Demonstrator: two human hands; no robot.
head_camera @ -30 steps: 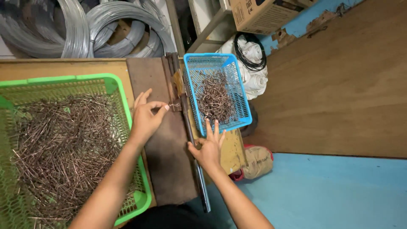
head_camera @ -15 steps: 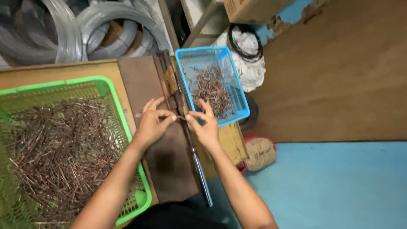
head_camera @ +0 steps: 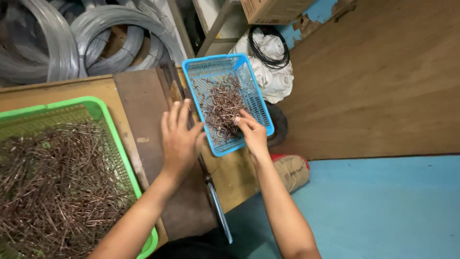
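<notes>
- Head view, looking down: the right hand [head_camera: 251,134] reaches over the near rim of a blue basket [head_camera: 258,98], fingertips pinched together at the edge of a heap of bent wire hooks [head_camera: 223,108] — whether a hook sits between the fingers cannot be told.
- The left hand [head_camera: 179,136] lies flat and open, fingers spread, on a dark metal plate [head_camera: 141,103] just left of the basket, holding nothing.
- The hooks form a tangled, rust-brown cluster in the middle of the basket, touching the right hand's fingertips and apart from the left hand, with the basket's left wall between.
- The basket is rectangular with a fine mesh floor and walls, set at a slant on the right end of the wooden tabletop [head_camera: 62,88].
- Far left, beside the left forearm, a green basket [head_camera: 112,127] holds a dense mass of straight brown wire pieces [head_camera: 57,182] — thin, uneven, lying in every direction.
- A narrow metal bar [head_camera: 218,213] runs from between the hands toward the viewer.
- Behind the tabletop, coils of grey wire [head_camera: 72,38]; to the right, a white sack [head_camera: 273,69] with a black cable loop on it, a cardboard box [head_camera: 273,9] and a blue floor [head_camera: 373,206].
</notes>
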